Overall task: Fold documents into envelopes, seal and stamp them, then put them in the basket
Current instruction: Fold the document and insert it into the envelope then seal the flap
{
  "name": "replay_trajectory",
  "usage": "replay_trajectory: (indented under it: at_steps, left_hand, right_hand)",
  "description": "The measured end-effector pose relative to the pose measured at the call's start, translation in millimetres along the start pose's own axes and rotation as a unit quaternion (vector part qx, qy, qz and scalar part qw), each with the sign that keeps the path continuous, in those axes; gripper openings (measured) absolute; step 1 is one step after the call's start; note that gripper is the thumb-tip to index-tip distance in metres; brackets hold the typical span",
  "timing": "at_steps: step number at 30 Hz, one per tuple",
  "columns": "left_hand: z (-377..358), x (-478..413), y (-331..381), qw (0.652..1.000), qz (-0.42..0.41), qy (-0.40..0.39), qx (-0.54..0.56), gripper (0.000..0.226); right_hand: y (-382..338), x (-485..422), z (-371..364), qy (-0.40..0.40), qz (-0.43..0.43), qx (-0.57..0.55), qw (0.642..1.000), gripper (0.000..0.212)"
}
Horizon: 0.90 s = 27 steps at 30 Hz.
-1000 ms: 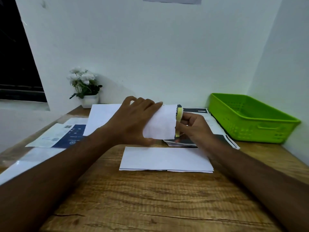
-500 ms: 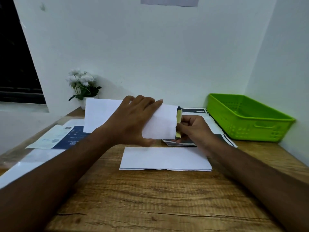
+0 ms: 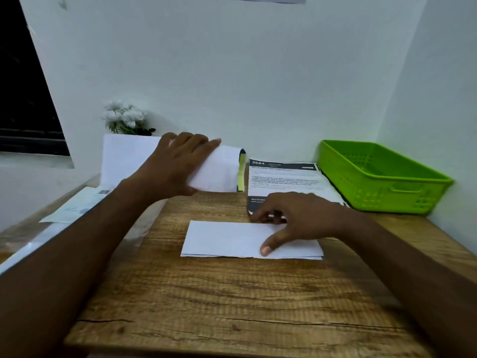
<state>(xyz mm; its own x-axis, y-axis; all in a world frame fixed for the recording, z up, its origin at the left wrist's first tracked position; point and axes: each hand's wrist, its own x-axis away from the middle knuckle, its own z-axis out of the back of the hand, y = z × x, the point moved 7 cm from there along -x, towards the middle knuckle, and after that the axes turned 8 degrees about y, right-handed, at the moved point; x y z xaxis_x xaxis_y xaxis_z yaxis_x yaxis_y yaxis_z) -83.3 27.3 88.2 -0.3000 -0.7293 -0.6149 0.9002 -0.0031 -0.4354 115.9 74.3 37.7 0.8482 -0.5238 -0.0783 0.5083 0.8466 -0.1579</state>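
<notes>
The left hand (image 3: pixel 178 164) holds a white envelope (image 3: pixel 219 169) up off the wooden table (image 3: pixel 232 306), toward the back wall. Its fingers lie across the front and its thumb is tucked under the lower edge, so the envelope stands nearly upright. A yellow strip (image 3: pixel 241 173) runs down the envelope's right edge (whether the flap is open behind it cannot be told). The right hand (image 3: pixel 296 215) is spread, palm down, over a folded white document (image 3: pixel 232 240) lying flat in the middle of the table. Its thumb presses the sheet near the front edge, its fingertips touch the far edge, and it grips nothing. Just behind that hand lies a stack of printed documents (image 3: pixel 284 177) with a dark header. The green basket (image 3: pixel 387 195) sits to the right of the stack, in the corner. At the back left stands a small pot of white flowers (image 3: pixel 124 117), and more papers (image 3: pixel 74 205) lie on the left.
</notes>
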Motion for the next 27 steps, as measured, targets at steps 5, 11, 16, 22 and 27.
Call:
replay_trajectory:
  at_steps: [5, 11, 16, 22, 27]
  left_hand:
    - [-1.2, 2.9, -12.0, 1.000, 0.003, 0.006, 0.028, 0.112]
    - [2.1, 4.5, -19.0, 0.999, 0.018, 0.012, 0.048, 0.112]
    - [5.0, 6.4, -25.9, 0.996, 0.040, 0.016, 0.072, 0.114]
    - [3.9, 6.4, -28.6, 0.994, 0.049, 0.020, 0.092, 0.116]
    - [4.7, 5.0, -21.7, 0.995, 0.035, 0.027, 0.089, 0.111]
  right_hand:
    - [0.1, -4.7, -6.9, -0.009, -0.008, -0.087, 0.996, 0.056]
    - [21.8, -3.8, 20.0, 0.092, -0.021, -0.249, 0.964, 0.015]
    - [57.6, 8.0, 57.8, 0.249, -0.088, -0.326, 0.908, 0.015]
    - [72.8, 8.2, 54.7, 0.272, -0.103, -0.263, 0.920, 0.015]
    - [65.8, 5.3, 52.5, 0.253, -0.073, -0.249, 0.932, 0.023]
